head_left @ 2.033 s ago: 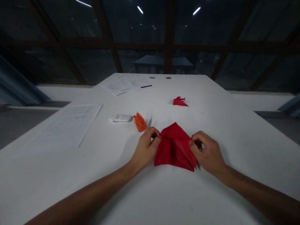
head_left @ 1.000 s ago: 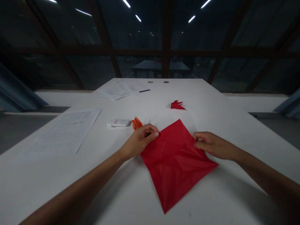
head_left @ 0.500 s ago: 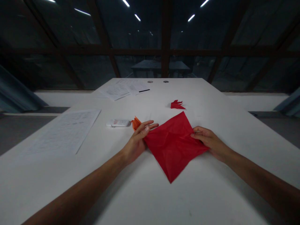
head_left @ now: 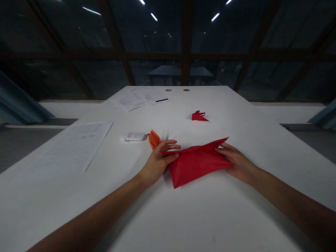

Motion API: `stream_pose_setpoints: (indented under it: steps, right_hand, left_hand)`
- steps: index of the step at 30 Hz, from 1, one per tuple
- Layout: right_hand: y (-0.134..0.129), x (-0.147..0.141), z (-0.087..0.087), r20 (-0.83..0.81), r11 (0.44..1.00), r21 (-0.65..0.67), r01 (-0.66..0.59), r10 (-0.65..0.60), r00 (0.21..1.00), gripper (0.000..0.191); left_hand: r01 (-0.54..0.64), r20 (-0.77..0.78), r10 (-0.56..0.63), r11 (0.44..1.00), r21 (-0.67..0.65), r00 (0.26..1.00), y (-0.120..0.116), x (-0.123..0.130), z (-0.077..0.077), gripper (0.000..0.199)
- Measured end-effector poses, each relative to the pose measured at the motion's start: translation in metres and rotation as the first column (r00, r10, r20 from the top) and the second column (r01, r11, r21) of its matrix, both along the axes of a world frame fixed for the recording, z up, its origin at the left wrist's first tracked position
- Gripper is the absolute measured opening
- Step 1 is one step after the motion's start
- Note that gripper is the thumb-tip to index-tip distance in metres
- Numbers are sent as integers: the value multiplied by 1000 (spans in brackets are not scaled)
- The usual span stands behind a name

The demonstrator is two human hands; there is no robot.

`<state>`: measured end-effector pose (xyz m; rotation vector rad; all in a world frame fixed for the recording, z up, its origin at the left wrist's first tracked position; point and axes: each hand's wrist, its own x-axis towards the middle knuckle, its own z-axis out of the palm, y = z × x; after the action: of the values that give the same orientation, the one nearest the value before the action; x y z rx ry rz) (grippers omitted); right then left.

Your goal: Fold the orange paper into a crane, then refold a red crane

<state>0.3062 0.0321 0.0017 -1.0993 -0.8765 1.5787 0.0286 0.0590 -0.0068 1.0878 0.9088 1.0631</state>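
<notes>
A red sheet of paper (head_left: 198, 161), bent over along its upper side, is held between both hands just above the table. My left hand (head_left: 159, 160) pinches its left corner, thumb on top and fingers behind. At the opposite side my right hand (head_left: 235, 159) grips the paper's right edge between thumb and fingers. An orange folded paper piece (head_left: 154, 139) lies right behind my left hand, partly covered by it. Farther back on the table sits a small red folded paper figure (head_left: 199, 116) with pointed ends.
A white labelled bottle or tube (head_left: 133, 137) lies left of the orange piece. Written sheets (head_left: 76, 143) cover the table's left side, with more papers (head_left: 136, 99) and a dark pen (head_left: 162, 100) toward the back. Two round inserts (head_left: 168, 90) sit near the white table's (head_left: 199, 224) far edge.
The red sheet went from spread open like a diamond to folded over, its lower point swinging up and left. My left thumb has moved onto the paper's front.
</notes>
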Motion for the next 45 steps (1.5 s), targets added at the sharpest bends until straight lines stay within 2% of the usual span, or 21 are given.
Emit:
stream_pose_setpoints:
  steps: [3,7,9,14,18,21,25,27,29,33,36,39,45]
  right_hand:
    - [-1,0,2,18,999,-22,27,-26,999,27]
    - [-3,-2,4,-2,999,-50,20,-20,1000,28]
    - [-3,-3,4,6,998,-53,14,-13,1000,37]
    - [-4,-1,2,94,1000,15,-1,0,996,78]
    - [-3,4,-3,139,995,94,-37,23,990,89]
    - [0,7,-7,111,993,105,-62,50,993,84]
    - [2,9,-8,118,994,85,-70,60,991,65]
    - [2,8,-6,129,995,73,-62,52,990,56]
    - [2,7,-3,114,998,51,-39,33,993,47]
    - [2,6,1,111,1000,-7,6,-5,994,31]
    - [1,9,0,101,999,34,5,-8,995,26]
    - [1,12,-2,49,998,53,-13,10,999,29]
    - [2,12,-6,33,993,109,-46,43,999,43]
  left_hand:
    - [-49,10,50,999,-20,999,0,3,-1,38]
    - [1,92,7,996,-92,996,-2,7,4,38]
    - [-1,111,16,991,-135,994,-3,7,8,36]
    - [-10,127,36,980,-200,991,-3,6,14,34]
    - [-54,111,78,978,-203,991,-1,4,16,34]
    - [-109,92,126,980,-164,988,-1,3,18,43]
    - [-125,110,133,989,-81,985,0,1,17,74]
    - [-133,126,141,988,-72,982,0,1,14,79]
    - [-131,135,142,987,-90,981,1,1,12,72]
    - [-123,114,144,977,-175,983,2,0,11,43]
    - [-109,124,135,975,-195,983,2,-2,12,47]
    - [-74,159,103,980,-183,982,2,-3,11,54]
    - [-14,150,28,996,-91,988,3,-3,5,42]
